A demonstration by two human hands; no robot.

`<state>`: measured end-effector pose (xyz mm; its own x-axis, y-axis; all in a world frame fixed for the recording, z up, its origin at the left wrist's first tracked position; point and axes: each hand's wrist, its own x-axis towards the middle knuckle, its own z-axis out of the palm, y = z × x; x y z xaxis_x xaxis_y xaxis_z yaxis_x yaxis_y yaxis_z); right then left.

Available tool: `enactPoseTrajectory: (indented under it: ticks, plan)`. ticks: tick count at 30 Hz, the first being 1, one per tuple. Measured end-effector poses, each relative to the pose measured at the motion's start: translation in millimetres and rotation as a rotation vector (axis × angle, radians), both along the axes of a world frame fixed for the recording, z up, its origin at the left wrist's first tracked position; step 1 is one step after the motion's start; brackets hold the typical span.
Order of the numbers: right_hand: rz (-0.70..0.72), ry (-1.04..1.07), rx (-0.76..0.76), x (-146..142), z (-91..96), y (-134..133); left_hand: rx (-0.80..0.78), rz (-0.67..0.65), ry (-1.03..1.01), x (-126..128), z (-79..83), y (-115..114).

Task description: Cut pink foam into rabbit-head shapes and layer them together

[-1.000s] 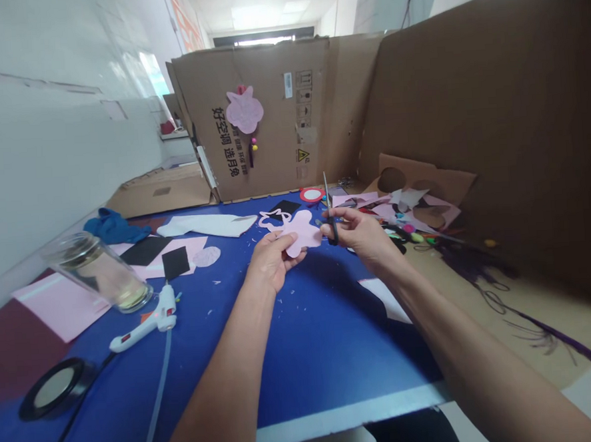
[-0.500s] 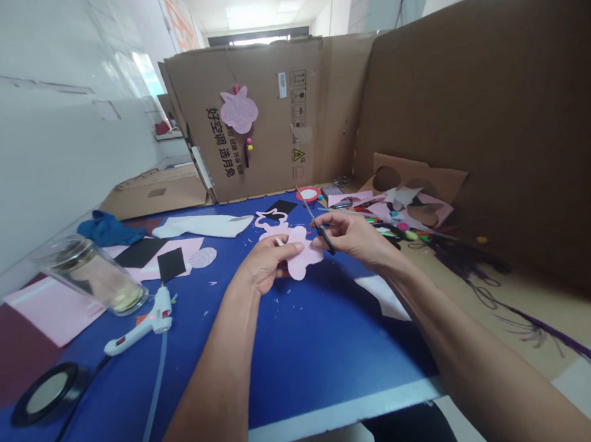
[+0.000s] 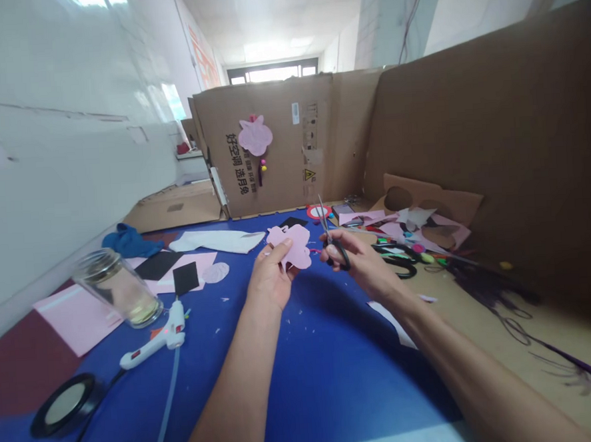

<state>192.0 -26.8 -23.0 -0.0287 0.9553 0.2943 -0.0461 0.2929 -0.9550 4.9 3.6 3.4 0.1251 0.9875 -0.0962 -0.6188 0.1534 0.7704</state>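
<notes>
My left hand (image 3: 272, 279) pinches a pink flower-shaped cutout (image 3: 291, 244) by its lower edge, thumb on top. My right hand (image 3: 358, 267) grips black-handled scissors (image 3: 336, 248) through the finger loops, with the blades pointing up. The scissors stand just right of the cutout, and their blades are not visibly in the pink sheet. Both hands are raised over a blue tabletop (image 3: 335, 378) scattered with small paper clippings.
To the left stand a glass jar (image 3: 118, 290), a hot glue gun (image 3: 155, 337) and a black tape roll (image 3: 65, 406), among pink and black sheets. Cardboard walls rise behind and right, with a pink flower ornament (image 3: 255, 135) hanging on one. Colourful scraps (image 3: 416, 230) are heaped at right.
The pink cutout has shifted up and left, away from the right hand. The scissors have turned from leaning to nearly upright. The whole scene sits lower in the view.
</notes>
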Motion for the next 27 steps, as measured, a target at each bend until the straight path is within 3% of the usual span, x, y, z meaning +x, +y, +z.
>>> enactPoseTrajectory:
  ticks: [6, 27]
  plan:
    - [0.083, 0.038, 0.015, -17.9, -11.2, -3.8, -0.043, 0.117, -0.141, 3.7, -0.3, -1.5]
    - [0.085, 0.007, -0.005, -35.8, -16.2, -7.7, -0.081, 0.176, -0.277, 13.6, 5.1, -9.7]
